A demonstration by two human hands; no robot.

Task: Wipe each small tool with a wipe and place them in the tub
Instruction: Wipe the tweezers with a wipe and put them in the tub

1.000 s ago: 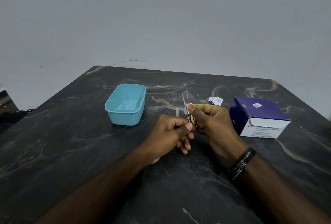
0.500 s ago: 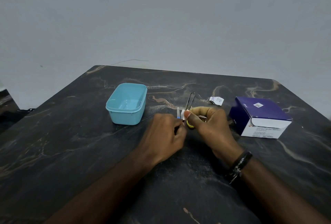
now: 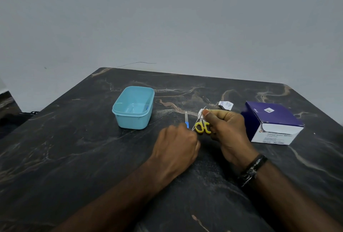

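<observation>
A dark marbled table [image 3: 74,157] stands against a plain grey wall. Farthest left of the hands sits a light blue tub [image 3: 133,107], open-topped, well apart from both hands; something small and blue shows against its inner right wall, too small to identify.

The left hand [image 3: 176,144] is knuckles-up with its fingers curled under, low over the table. A thin metal tool, the tweezers [image 3: 194,125], runs from its fingertips up and right toward the other hand; the left fingers seem to pinch its lower end, though the hand hides the contact. Just above the left hand's knuckles, a small tool with a blue handle [image 3: 186,121] lies on the table.

Between the hands, small yellow-handled scissors [image 3: 202,127] lie on the table.

The right hand [image 3: 228,131], a dark bracelet [image 3: 252,169] at its wrist, pinches a white wipe [image 3: 201,114] between thumb and fingers, wrapped around the tweezers' upper end.

Beyond the right hand lies a torn wipe packet [image 3: 225,105]. Farthest right sits a purple and white box [image 3: 272,122].
</observation>
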